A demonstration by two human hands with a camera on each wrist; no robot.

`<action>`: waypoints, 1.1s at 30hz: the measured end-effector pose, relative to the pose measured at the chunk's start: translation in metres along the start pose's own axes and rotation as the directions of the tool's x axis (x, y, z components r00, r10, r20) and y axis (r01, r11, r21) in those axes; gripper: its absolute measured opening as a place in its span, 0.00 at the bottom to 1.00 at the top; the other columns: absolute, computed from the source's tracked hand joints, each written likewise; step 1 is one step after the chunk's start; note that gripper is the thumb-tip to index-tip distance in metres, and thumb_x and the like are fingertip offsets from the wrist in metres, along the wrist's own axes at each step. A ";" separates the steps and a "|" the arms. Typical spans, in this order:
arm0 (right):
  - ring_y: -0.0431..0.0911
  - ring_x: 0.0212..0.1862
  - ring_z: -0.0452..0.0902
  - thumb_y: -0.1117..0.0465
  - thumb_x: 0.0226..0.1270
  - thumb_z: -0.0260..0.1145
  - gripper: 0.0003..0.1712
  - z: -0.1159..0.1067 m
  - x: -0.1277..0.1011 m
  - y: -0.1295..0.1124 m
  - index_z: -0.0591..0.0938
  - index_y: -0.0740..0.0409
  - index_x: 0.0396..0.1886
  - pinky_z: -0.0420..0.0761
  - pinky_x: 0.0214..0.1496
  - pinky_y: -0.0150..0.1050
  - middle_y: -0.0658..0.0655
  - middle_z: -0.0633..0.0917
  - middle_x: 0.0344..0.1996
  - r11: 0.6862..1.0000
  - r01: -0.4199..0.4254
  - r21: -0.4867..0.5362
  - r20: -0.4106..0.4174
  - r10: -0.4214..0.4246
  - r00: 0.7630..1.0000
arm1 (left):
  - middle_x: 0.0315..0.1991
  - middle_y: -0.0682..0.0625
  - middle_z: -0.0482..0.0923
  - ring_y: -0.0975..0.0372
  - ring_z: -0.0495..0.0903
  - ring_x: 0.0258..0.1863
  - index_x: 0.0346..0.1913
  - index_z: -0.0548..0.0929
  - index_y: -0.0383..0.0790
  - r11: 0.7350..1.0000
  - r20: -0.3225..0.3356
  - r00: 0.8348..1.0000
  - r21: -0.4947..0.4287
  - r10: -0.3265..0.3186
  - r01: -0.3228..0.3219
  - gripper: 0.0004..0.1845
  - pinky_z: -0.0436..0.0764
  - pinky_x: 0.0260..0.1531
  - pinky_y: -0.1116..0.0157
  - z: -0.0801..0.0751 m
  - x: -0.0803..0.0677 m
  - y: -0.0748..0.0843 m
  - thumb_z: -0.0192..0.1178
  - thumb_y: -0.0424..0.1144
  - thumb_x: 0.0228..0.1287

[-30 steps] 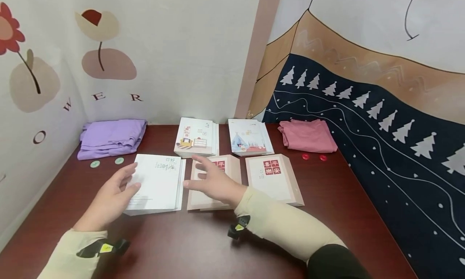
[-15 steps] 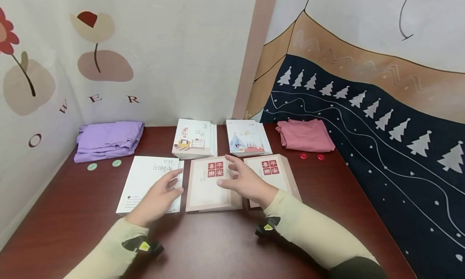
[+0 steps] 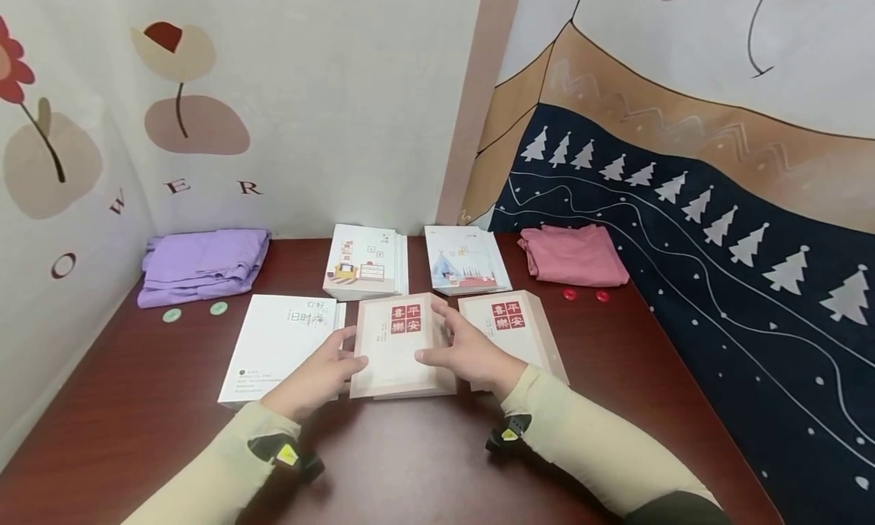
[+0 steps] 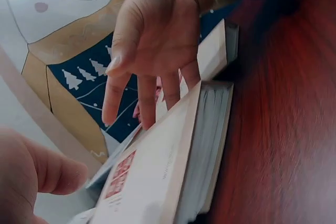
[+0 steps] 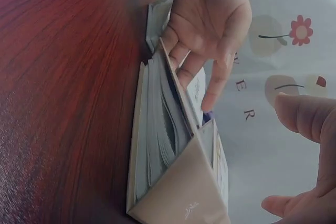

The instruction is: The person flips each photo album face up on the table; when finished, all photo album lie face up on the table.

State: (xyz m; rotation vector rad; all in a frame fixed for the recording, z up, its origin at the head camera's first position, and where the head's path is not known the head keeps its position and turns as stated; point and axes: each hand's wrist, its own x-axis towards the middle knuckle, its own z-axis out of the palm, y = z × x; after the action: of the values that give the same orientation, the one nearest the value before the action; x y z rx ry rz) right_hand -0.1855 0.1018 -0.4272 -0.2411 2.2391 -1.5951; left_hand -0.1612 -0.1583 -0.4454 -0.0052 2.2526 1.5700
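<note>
Nearest the camera, the left hand (image 3: 316,378) and right hand (image 3: 472,353) flanked the middle book (image 3: 399,343) on the table (image 3: 410,464), the left's fingers (image 5: 181,51) curled against its left edge and lifting the cover there, the right's fingers (image 4: 157,90) spread and relaxed, resting at its right edge. Left of that book lay a white book (image 3: 280,343), and right of it, touching, a matching book (image 3: 513,331). Beyond the middle book sat two illustrated stacks (image 3: 365,260), with purple cloth (image 3: 201,263) far left and pink cloth (image 3: 570,255) far right.
</note>
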 end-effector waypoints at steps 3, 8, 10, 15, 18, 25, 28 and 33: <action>0.66 0.83 0.50 0.58 0.65 0.78 0.55 0.000 -0.001 0.000 0.57 0.52 0.86 0.54 0.84 0.60 0.64 0.56 0.84 1.000 0.002 0.003 0.000 -0.002 1.000 | 0.71 0.23 0.63 0.41 0.76 0.64 0.82 0.46 0.26 0.999 0.020 1.000 -0.048 -0.003 0.004 0.41 0.83 0.59 0.49 0.005 0.004 -0.001 0.55 0.34 0.76; 0.65 0.83 0.51 0.58 0.65 0.77 0.54 -0.001 -0.001 0.001 0.58 0.53 0.85 0.55 0.83 0.61 0.66 0.57 0.84 1.000 0.009 -0.010 0.000 -0.009 1.000 | 0.82 0.27 0.47 0.38 0.55 0.80 0.84 0.44 0.30 1.000 0.003 1.000 0.019 0.001 -0.002 0.45 0.55 0.79 0.40 0.009 0.009 -0.002 0.55 0.29 0.69; 0.65 0.83 0.51 0.57 0.65 0.77 0.54 -0.002 -0.001 0.001 0.58 0.52 0.85 0.56 0.83 0.61 0.66 0.58 0.83 1.000 0.006 -0.021 0.002 -0.006 1.000 | 0.84 0.28 0.42 0.37 0.48 0.82 0.84 0.43 0.31 0.999 0.008 1.000 0.034 -0.001 0.001 0.47 0.47 0.80 0.38 0.010 0.010 -0.001 0.54 0.27 0.67; 0.63 0.82 0.55 0.55 0.65 0.78 0.55 -0.003 0.000 -0.001 0.59 0.50 0.85 0.58 0.82 0.61 0.71 0.61 0.81 0.999 -0.009 -0.035 0.007 0.010 1.000 | 0.84 0.28 0.40 0.36 0.41 0.84 0.84 0.43 0.30 0.997 0.005 1.000 0.083 0.012 -0.013 0.46 0.42 0.79 0.37 0.012 0.008 0.002 0.51 0.25 0.66; 0.63 0.82 0.55 0.56 0.65 0.78 0.55 -0.003 0.000 -0.002 0.58 0.51 0.85 0.58 0.82 0.60 0.72 0.61 0.80 1.000 -0.018 -0.024 0.014 0.018 1.000 | 0.84 0.28 0.40 0.37 0.39 0.84 0.84 0.42 0.29 0.995 -0.009 1.000 0.099 0.022 -0.021 0.46 0.41 0.80 0.37 0.014 0.007 0.004 0.50 0.24 0.66; 0.63 0.83 0.54 0.58 0.65 0.77 0.54 -0.003 0.000 -0.002 0.58 0.51 0.85 0.59 0.82 0.60 0.70 0.60 0.81 1.000 -0.011 -0.003 0.027 0.012 1.000 | 0.83 0.27 0.41 0.35 0.42 0.83 0.84 0.43 0.29 1.000 -0.041 0.999 0.026 0.005 -0.004 0.47 0.45 0.80 0.38 0.014 0.009 0.002 0.47 0.22 0.62; 0.62 0.83 0.55 0.58 0.66 0.77 0.54 -0.004 0.000 -0.002 0.58 0.49 0.86 0.60 0.82 0.60 0.69 0.62 0.81 1.000 -0.007 0.003 0.029 0.007 1.000 | 0.83 0.29 0.43 0.37 0.46 0.83 0.84 0.45 0.32 1.000 -0.042 0.999 -0.014 0.011 -0.012 0.47 0.47 0.80 0.39 0.014 0.009 0.002 0.47 0.20 0.60; 0.59 0.81 0.61 0.60 0.68 0.75 0.53 -0.004 -0.003 -0.004 0.57 0.47 0.86 0.64 0.80 0.59 0.66 0.66 0.79 0.999 0.025 0.038 0.036 -0.026 0.999 | 0.82 0.31 0.52 0.42 0.62 0.77 0.85 0.50 0.37 0.997 -0.037 0.998 -0.057 0.048 -0.050 0.43 0.69 0.73 0.46 0.013 0.004 0.006 0.47 0.21 0.66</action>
State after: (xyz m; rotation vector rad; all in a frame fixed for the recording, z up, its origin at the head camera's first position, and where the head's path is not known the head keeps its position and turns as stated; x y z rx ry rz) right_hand -0.1845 0.1052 -0.4211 -0.2870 2.1849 -1.6318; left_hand -0.1626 -0.1435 -0.4451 0.0062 2.2498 1.6722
